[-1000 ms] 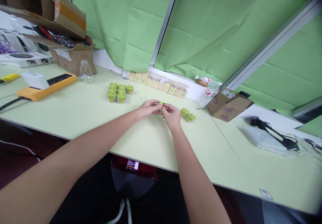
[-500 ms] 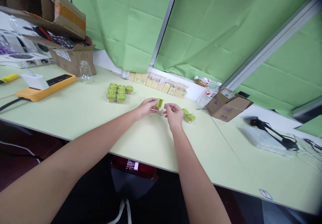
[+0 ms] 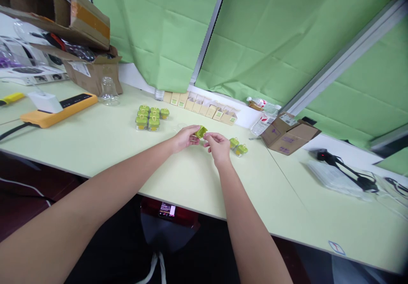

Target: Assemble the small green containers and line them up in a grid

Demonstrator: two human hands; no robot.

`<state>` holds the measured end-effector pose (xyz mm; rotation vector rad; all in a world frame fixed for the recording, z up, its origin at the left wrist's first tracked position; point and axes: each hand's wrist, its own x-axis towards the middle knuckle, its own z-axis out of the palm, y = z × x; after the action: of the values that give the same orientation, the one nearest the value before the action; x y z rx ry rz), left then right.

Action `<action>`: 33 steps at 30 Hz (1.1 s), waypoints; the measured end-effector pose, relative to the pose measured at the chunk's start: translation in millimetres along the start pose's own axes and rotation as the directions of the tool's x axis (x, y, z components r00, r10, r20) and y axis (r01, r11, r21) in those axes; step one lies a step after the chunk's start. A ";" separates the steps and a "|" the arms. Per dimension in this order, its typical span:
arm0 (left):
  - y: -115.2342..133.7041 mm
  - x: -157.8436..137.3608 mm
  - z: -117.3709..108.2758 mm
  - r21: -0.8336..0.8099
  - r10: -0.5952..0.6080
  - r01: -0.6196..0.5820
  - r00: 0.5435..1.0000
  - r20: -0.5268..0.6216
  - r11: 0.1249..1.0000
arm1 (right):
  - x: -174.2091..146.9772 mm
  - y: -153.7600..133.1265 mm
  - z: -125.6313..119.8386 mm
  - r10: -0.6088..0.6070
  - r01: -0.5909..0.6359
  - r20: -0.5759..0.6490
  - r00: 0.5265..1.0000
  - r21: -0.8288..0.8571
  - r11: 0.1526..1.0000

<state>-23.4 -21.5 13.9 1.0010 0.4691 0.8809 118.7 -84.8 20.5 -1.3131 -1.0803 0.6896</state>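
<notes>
My left hand [image 3: 186, 138] grips a green lid [image 3: 201, 132] by its left side, with the hollow underside turned partly toward me. Close against the lid's right edge is my right hand [image 3: 217, 144], its thumb and fingers pinched together. Whatever sits between those fingertips is too small to make out. Behind my left hand, a clear plastic piece [image 3: 180, 127] lies partly hidden on the table. Two small clear jars with green lids [image 3: 241, 149] stand just right of my right hand. A cluster of several similar green-lidded jars [image 3: 148, 116] stands to the left.
Along the back of the table [image 3: 191, 182] runs a row of small beige cartons [image 3: 204, 106]. An orange power strip [image 3: 60, 110], a clear bottle [image 3: 109, 92] and cardboard boxes [image 3: 92, 75] are at left. Plastic bottles [image 3: 263, 104] and an open cardboard box [image 3: 288, 134] stand at back right.
My right hand has moved slightly left, bringing its fingertips up to the lid's edge. The lid has tilted in my left hand, showing more of its hollow inside.
</notes>
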 end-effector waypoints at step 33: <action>-16.8 0.1 8.9 0.214 0.210 -0.215 0.977 0.047 0.953 | 1.9 9.1 3.0 -0.088 0.078 -0.093 0.992 -0.111 0.991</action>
<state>-10.1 -30.3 3.6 1.2801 0.4499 1.0236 118.2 -80.2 11.9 -1.3709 -1.0980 0.5064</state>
